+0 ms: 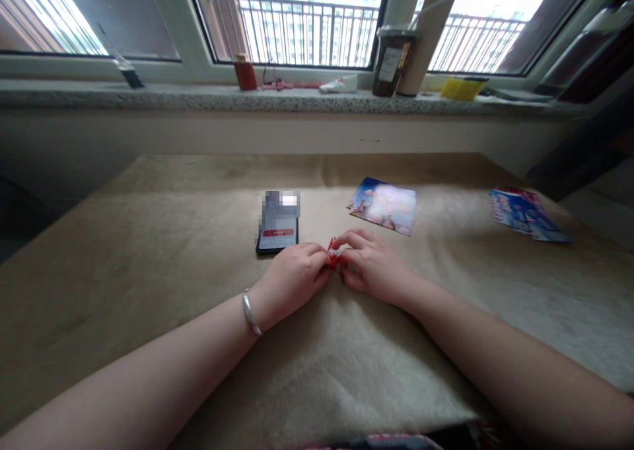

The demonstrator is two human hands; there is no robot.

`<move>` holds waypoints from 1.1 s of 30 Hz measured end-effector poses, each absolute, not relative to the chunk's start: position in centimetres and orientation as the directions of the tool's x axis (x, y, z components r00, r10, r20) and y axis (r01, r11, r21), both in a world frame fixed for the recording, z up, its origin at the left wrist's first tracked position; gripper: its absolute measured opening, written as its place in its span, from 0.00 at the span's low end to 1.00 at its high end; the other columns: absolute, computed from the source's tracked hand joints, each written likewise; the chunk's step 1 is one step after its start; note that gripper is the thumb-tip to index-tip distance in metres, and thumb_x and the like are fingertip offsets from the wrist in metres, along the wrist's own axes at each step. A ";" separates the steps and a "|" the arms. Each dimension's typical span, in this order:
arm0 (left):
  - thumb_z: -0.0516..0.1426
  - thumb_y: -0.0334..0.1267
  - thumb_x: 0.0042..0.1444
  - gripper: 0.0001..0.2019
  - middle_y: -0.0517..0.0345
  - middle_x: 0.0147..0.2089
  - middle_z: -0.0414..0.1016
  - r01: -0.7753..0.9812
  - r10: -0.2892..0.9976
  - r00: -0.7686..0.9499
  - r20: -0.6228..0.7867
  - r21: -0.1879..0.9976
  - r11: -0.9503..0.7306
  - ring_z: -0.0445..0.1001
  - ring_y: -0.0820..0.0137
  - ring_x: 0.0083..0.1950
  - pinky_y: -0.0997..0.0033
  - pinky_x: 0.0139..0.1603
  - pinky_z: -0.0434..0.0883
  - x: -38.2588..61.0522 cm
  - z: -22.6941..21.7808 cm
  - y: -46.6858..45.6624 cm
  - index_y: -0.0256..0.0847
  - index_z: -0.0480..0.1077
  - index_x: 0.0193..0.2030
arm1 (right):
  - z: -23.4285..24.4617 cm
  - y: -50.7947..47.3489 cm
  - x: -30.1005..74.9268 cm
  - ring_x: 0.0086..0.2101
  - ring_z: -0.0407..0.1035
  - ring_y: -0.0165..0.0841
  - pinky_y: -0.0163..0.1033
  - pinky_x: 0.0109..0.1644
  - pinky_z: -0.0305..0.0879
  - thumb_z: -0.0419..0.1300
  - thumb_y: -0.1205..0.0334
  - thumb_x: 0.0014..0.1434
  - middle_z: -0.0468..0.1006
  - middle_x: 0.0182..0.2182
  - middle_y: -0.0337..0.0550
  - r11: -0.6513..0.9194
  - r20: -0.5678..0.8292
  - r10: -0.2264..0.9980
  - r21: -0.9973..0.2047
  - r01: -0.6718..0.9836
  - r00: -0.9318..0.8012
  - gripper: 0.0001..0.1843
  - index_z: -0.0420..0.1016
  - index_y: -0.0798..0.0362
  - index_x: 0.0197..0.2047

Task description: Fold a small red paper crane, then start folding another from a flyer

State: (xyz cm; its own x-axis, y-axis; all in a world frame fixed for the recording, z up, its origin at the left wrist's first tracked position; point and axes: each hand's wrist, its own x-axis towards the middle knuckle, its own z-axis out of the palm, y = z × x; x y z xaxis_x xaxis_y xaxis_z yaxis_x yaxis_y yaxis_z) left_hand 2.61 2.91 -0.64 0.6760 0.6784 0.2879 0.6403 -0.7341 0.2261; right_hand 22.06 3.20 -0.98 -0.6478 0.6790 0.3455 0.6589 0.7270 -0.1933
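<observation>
Between my two hands, low over the tabletop, is a small red piece [333, 260] that looks like folded paper; the fingers cover much of it. My left hand [297, 275], with a silver bangle [251, 314] at its wrist, is closed and pinches the left side of the piece. Curled around its right side, the fingers of my right hand [369, 262] grip it too. Just beyond my left hand lies a phone [278, 232] with a lit, partly blurred screen. A blue and pink printed sheet [384, 204] lies flat beyond my right hand.
The table [163, 252] has a brown covering. More blue and pink printed sheets [528, 215] lie overlapping at the right. Along the stone windowsill [198, 100] stand a red container [245, 73], a lidded cup [393, 63] and a yellow object [461, 88].
</observation>
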 end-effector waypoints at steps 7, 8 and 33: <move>0.53 0.30 0.58 0.06 0.51 0.42 0.75 0.625 0.693 0.642 0.328 0.301 -0.720 0.72 0.67 0.41 0.68 0.46 0.71 2.9 -0.6 2.8 0.35 0.72 0.36 | -1.2 3.8 22.3 0.48 0.64 0.38 0.48 0.58 0.55 0.58 0.69 0.50 0.75 0.43 0.43 0.727 0.339 0.687 -0.325 0.605 -0.643 0.07 0.74 0.52 0.34; 0.53 0.30 0.58 0.06 0.51 0.41 0.74 0.629 0.698 0.638 0.325 0.302 -0.716 0.72 0.67 0.41 0.68 0.46 0.71 2.9 -0.6 2.8 0.34 0.72 0.36 | -1.1 3.8 22.3 0.47 0.64 0.37 0.48 0.59 0.54 0.57 0.69 0.51 0.75 0.43 0.43 0.721 0.336 0.693 -0.333 0.608 -0.638 0.07 0.74 0.52 0.35; 0.52 0.37 0.60 0.06 0.56 0.32 0.74 0.661 0.705 0.647 0.290 0.246 -0.709 0.72 0.70 0.31 0.72 0.33 0.68 2.6 0.0 2.7 0.37 0.66 0.35 | -2.3 4.4 22.2 0.46 0.67 0.37 0.47 0.54 0.59 0.59 0.65 0.53 0.76 0.43 0.45 0.540 0.352 0.842 -0.523 0.660 -0.410 0.07 0.68 0.52 0.25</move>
